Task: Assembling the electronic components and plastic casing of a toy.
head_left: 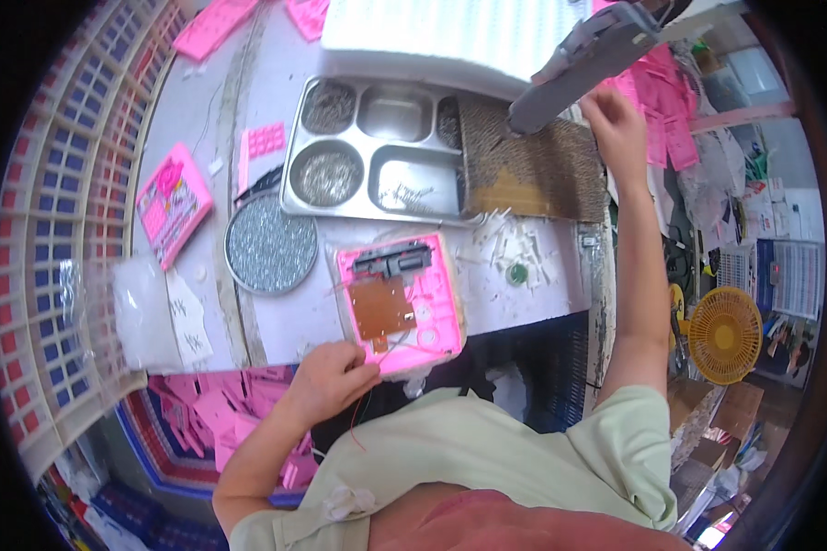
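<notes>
Pinched together, on what I cannot tell, the left hand (329,384) sits at the lower-left corner of the pink casing (444,317), mid-frame, while at upper right, beside a gray tool (579,75), the right hand (616,124) curls, its hold unclear.

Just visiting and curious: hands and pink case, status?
Left hand at near-left corner of pink case. Right hand away, beside grey tool. Case open, brown sheet inside; tool not covering it.
</notes>
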Available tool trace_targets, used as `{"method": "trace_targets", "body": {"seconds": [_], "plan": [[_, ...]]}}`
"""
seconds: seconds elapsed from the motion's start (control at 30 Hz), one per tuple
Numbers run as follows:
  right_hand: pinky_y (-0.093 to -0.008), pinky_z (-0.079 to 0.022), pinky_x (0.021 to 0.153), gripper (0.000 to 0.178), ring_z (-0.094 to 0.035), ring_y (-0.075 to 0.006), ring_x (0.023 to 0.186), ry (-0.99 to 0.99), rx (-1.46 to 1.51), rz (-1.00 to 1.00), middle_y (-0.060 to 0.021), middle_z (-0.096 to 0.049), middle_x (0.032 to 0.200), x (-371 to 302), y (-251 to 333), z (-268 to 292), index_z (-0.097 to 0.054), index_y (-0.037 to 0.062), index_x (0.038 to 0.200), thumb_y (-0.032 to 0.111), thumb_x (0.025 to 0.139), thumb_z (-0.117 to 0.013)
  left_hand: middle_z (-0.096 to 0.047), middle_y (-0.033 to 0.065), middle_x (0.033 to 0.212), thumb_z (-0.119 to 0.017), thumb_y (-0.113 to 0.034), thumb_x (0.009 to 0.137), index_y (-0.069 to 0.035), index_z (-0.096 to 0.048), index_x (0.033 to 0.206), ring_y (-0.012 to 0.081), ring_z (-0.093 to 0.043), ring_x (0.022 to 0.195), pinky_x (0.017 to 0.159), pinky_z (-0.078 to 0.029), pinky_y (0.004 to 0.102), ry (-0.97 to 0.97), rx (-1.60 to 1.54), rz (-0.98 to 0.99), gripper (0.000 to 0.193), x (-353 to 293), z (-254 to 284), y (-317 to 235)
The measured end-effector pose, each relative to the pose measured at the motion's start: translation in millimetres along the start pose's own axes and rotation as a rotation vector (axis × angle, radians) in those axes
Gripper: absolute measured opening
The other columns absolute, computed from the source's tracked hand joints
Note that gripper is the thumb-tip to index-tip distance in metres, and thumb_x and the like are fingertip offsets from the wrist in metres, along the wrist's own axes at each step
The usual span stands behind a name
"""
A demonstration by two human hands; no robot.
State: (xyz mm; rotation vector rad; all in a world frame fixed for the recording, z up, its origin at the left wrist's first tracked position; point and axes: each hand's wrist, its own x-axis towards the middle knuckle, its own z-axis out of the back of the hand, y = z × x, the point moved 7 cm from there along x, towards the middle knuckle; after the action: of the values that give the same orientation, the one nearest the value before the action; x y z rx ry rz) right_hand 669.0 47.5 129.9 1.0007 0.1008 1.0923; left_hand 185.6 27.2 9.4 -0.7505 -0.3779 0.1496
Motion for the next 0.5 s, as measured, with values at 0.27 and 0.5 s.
{"method": "trace_targets", "body": {"seconds": [0.27,0.5], "plan": [[-0.0432,-0.052,0.088,0.029,-0.065,-0.026,0.102,-0.071,-0.549,0.584,-0.0101,-0.07,0.108,210,-28,-29,-0.071,0.0066,0.112,0.024,0.089,-0.072,-0.06,0.0059,0.083,-0.086,-0.018,0.074,-0.012,-0.07,0.089,0.0267,-0.06,0.07,0.057,-0.046,0.0404,0.022,-0.014,0.024,0.023,2,-1,2],[-0.0466,-0.052,0.087,0.028,-0.063,-0.0316,0.099,-0.28,-0.588,0.474,-0.0125,-0.068,0.099,199,40,-81,-0.073,0.0094,0.109,0.025,0.085,-0.073,-0.061,0.0058,0.084,-0.087,-0.017,0.074,-0.011,-0.07,0.089,0.0258,-0.061,0.072,0.06,-0.048,0.0395,0.011,-0.003,0.065,0.023,-2,1,0]]}}
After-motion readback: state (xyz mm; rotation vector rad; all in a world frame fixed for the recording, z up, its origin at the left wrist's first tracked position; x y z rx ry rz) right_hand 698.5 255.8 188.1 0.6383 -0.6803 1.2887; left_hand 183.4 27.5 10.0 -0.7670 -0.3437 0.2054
